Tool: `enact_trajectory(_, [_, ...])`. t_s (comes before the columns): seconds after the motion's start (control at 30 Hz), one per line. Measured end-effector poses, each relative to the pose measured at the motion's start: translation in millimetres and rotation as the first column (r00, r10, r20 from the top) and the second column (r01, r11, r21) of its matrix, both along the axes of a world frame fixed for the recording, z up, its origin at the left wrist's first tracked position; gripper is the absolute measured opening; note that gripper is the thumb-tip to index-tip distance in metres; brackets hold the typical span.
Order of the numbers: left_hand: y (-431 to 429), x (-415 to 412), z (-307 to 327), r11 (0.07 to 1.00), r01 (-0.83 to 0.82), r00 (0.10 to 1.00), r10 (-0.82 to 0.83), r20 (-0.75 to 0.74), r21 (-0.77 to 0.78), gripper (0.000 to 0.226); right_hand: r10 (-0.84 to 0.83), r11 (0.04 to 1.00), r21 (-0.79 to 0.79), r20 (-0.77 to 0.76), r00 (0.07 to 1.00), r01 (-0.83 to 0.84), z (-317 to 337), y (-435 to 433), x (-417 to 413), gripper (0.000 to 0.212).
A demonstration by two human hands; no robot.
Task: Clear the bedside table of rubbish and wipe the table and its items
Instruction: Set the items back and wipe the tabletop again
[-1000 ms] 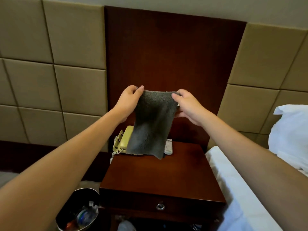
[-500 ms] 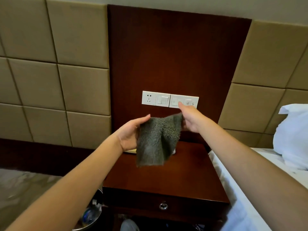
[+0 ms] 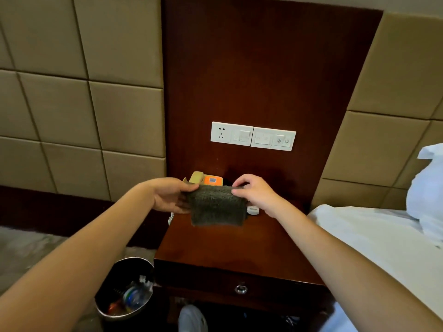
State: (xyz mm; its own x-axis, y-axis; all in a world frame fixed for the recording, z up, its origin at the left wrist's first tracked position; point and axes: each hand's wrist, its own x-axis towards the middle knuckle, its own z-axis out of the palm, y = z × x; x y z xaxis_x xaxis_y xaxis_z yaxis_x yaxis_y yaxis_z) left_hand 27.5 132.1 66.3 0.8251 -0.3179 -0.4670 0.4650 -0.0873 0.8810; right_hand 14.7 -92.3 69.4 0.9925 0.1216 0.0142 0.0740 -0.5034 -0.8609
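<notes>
Left hand (image 3: pixel 171 196) and right hand (image 3: pixel 254 194) pinch the folded dark grey terry cloth's (image 3: pixel 217 207) top corners above the dark wooden bedside table (image 3: pixel 227 248).

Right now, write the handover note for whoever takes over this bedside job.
Left hand: pinches the grey cloth at its left edge.
Right hand: pinches its right edge.
The cloth is held folded over the bedside table.
The phone and remote sit at the table's back.
Done: rubbish lies in the bin beside the table.
Left: wipe the tabletop, phone and remote.
</notes>
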Motion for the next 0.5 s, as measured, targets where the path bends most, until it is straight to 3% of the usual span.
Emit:
enact_trajectory(0.13, [0, 9, -22, 0.972, -0.158, 0.987, 0.148, 0.066, 0.175, 0.016, -0.029, 0.967, -0.247, 0.156, 0.987, 0.067, -26, 19, 14, 0.009])
enact_trajectory(0.23, [6, 28, -37, 0.916, -0.252, 0.95, 0.173, 0.261, 0.311, 0.021, -0.082, 0.939, -0.314, 0.185, 0.979, 0.138, -42, 30, 28, 0.011])
enact_trajectory(0.3, [8, 40, -37, 0.872, -0.242, 0.914, 0.057, 0.402, 0.425, 0.022, -0.127, 0.943, -0.282, 0.185, 0.974, 0.177, -49, 36, 42, 0.012])
enact_trajectory(0.37, [5, 49, -30, 0.809, -0.292, 0.841, -0.037, 0.54, 0.51, 0.023, -0.167, 0.97, -0.149, 0.173, 0.971, 0.193, -51, 42, 52, 0.011])
enact_trajectory(0.43, [3, 56, -25, 0.779, -0.384, 0.762, -0.036, 0.647, 0.496, 0.024, -0.186, 0.981, -0.007, 0.221, 0.957, 0.192, -51, 48, 57, 0.01])
enact_trajectory(0.5, [7, 61, -30, 0.762, -0.431, 0.74, -0.009, 0.673, 0.483, 0.023, -0.18, 0.983, 0.039, 0.319, 0.93, 0.177, -57, 56, 54, 0.006])
